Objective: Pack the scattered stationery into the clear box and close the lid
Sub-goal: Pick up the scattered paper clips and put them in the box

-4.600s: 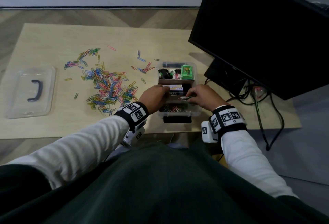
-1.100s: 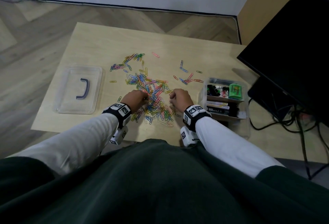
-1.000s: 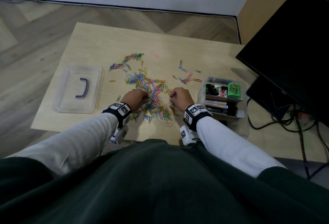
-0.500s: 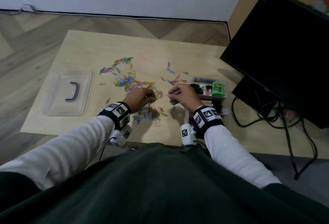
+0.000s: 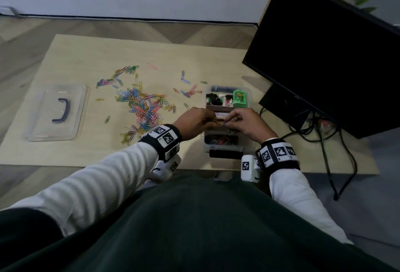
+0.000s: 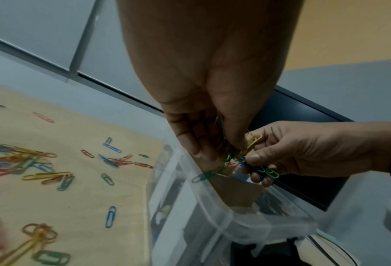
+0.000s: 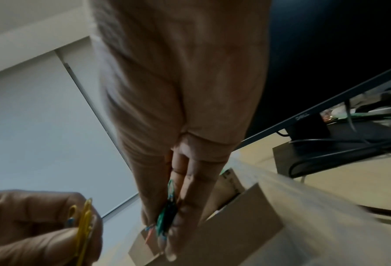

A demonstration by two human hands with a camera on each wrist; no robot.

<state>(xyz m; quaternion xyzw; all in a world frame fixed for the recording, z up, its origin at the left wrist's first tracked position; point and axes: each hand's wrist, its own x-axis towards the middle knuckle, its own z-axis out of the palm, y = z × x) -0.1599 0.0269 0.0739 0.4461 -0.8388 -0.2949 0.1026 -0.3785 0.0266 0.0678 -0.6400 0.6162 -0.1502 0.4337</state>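
The clear box stands on the table near its front edge, with black clips and a green item in its far compartments and coloured paper clips in the near one. Both hands hover over the middle of the box. My left hand pinches a bunch of paper clips over the box rim. My right hand pinches another bunch of paper clips, fingertips almost meeting the left ones. A heap of loose coloured clips lies on the table left of the box.
The clear lid with a dark handle lies flat at the table's left end. A black monitor on its stand fills the right, with cables trailing behind the box. A black object sits at the box's near end.
Both hands lifted off the clip heap with bunches of clips and moved right, from the table to above the box. The head view swung right with them.
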